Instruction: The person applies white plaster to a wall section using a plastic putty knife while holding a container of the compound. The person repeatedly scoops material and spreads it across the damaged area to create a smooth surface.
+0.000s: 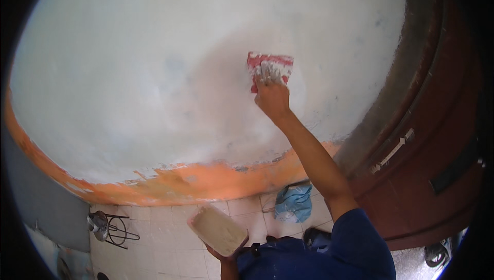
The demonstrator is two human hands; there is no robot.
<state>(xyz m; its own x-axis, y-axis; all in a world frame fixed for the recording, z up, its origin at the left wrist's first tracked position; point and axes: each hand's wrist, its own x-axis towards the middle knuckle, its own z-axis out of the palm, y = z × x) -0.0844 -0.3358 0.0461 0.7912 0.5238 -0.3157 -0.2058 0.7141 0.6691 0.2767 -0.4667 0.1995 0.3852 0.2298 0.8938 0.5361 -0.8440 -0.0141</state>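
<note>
Left hand (225,257) gripping flat rectangular putty-smeared board (218,229); right hand (271,96) clasping red putty-caked trowel (269,67) pressed against white plastered wall (154,74)

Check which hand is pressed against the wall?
The right hand, arm stretched up, pressing a red sanding pad flat on the white wall. The left hand holds a tray low, off the wall.

Below me: pale square-tiled floor (170,239) | black wire stool with metal pot (108,227) at my left | crumpled blue plastic bag (293,203) by the wall | dark red-brown wooden door (437,125) at my right
</note>
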